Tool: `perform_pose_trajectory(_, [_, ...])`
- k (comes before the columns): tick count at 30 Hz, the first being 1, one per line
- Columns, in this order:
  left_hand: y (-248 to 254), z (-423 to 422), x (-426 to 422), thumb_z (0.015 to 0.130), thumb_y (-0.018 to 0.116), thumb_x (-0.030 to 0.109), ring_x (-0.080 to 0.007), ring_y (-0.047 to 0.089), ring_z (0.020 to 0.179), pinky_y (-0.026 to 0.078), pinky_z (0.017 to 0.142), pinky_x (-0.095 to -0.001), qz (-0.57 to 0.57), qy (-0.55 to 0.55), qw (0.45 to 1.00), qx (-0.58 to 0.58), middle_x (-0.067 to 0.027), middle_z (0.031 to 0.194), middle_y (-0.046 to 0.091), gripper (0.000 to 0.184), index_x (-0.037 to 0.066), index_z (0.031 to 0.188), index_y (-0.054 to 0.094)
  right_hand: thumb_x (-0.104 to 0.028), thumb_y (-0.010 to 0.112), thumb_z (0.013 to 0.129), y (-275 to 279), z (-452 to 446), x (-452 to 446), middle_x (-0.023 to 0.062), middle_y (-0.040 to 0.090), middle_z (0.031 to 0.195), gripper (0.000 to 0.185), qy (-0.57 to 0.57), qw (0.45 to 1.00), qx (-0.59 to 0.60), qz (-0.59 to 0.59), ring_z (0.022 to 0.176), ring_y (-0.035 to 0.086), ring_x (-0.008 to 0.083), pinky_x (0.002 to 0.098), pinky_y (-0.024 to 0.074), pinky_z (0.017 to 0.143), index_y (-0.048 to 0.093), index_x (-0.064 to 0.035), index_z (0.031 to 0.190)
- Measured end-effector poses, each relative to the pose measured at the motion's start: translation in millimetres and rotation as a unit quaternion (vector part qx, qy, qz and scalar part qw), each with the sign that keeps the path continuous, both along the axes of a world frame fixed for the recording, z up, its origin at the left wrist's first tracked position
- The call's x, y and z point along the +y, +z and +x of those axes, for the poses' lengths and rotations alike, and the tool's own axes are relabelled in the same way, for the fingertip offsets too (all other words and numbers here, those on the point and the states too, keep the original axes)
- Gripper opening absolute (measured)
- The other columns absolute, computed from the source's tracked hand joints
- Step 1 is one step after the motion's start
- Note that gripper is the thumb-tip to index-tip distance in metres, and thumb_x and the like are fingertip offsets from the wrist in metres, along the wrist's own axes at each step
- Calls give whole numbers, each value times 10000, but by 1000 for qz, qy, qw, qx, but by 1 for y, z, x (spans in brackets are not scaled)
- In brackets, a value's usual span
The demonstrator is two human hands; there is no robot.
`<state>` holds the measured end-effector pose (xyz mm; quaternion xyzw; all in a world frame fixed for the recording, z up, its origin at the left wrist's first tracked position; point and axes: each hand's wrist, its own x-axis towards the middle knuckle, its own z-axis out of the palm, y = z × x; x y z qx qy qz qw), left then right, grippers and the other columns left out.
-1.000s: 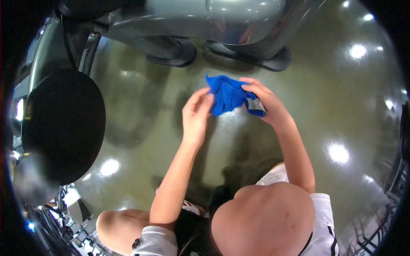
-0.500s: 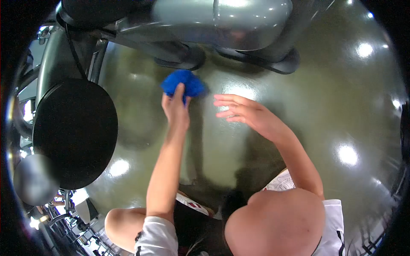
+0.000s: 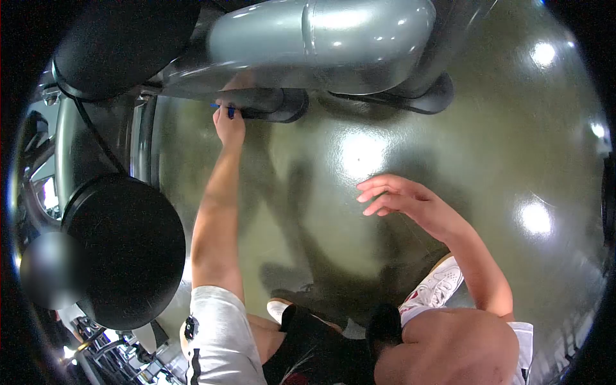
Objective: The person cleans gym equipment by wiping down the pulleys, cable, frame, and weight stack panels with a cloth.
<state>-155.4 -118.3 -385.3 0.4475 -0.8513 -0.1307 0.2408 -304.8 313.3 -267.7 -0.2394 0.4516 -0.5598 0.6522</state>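
My left hand (image 3: 229, 129) reaches far forward, its fingers closed on a blue cloth (image 3: 231, 112). Only small bits of the cloth show; the rest is hidden by the fingers and the machine. That hand is at the left end of a dark machine foot (image 3: 294, 106), under a thick grey metal tube (image 3: 366, 38). Over the floor on the right hovers my right hand (image 3: 407, 197), open, fingers spread and touching nothing.
Two round black pads stand on the left, one nearer (image 3: 125, 250) and one farther (image 3: 125, 45). A second dark foot (image 3: 436, 96) rests on the shiny greenish floor (image 3: 500, 154). My white shoe (image 3: 441, 282) is below my right forearm.
My left hand has moved forward and left with the blue cloth, from above the floor to the machine foot. My right hand has shifted right and nearer my body, still open.
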Motion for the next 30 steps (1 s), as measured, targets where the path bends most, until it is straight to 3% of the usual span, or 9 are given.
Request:
perform_pose_trajectory(2, [-6,2,-2,803,600,153,-303,530,1036,393,936,-366,-54,-4,996,-65,-163,1063,563,450,23,1223,502,-231,435,938,3,2,-3,71,555,1161,385,5,1000,-3,12,1039,558,169,296,400,901,483,-53,1277])
perform_pose_trajectory(5, [-3,8,-5,776,661,200,-317,527,1011,402,925,-363,-10,36,998,-42,-155,1037,559,326,4,1032,615,-252,446,936,0,7,-9,56,568,1148,377,15,1000,-7,14,1011,562,158,297,404,894,493,-74,1265])
perform_pose_trajectory(9, [10,13,30,753,686,211,-338,515,1049,405,921,-373,72,78,993,-43,-178,1095,551,304,-6,957,629,-269,454,933,-8,16,-14,45,584,1131,365,32,999,-17,1,976,570,146,298,413,883,508,-90,1247])
perform_pose_trajectory(12, [4,11,70,756,665,173,-372,504,1046,396,922,-402,-38,31,998,27,-202,1144,533,280,-13,958,609,-266,451,933,-4,18,-14,45,588,1123,360,40,999,-3,2,970,572,143,295,418,876,512,-85,1238])
perform_pose_trajectory(19, [1,-13,150,752,632,114,-393,453,1062,362,918,-450,-40,-52,996,62,-198,1148,511,340,25,1072,562,-254,452,928,0,19,-27,57,592,1116,352,35,999,10,5,957,585,146,288,427,857,518,-78,1226])
perform_pose_trajectory(21, [1,-16,158,749,627,100,-373,466,1068,371,922,-438,-65,-177,980,68,-194,1128,530,317,11,1048,570,-252,442,933,4,19,-39,62,597,1112,347,34,999,21,7,955,592,151,288,430,851,522,-76,1221])
perform_pose_trajectory(24, [11,-41,172,761,648,138,-343,521,1060,396,942,-400,41,-280,958,46,-182,1119,577,317,5,1041,583,-202,412,928,8,21,-51,70,570,1136,356,50,999,2,13,1019,570,173,302,401,895,504,-63,1242])
perform_pose_trajectory(28, [33,-69,184,832,555,87,-334,551,992,410,901,-359,225,-94,965,102,-187,1078,582,255,-10,1069,548,-251,436,940,-2,17,-54,62,604,1102,339,28,999,25,-5,928,603,153,284,439,831,524,-80,1219])
perform_pose_trajectory(30, [40,-72,180,889,498,63,-233,552,932,411,857,-318,412,-19,837,360,-127,1032,585,219,1,1098,499,-232,455,929,-16,9,-57,61,595,1092,329,-7,1000,-2,0,900,606,145,274,447,797,525,-81,1213])
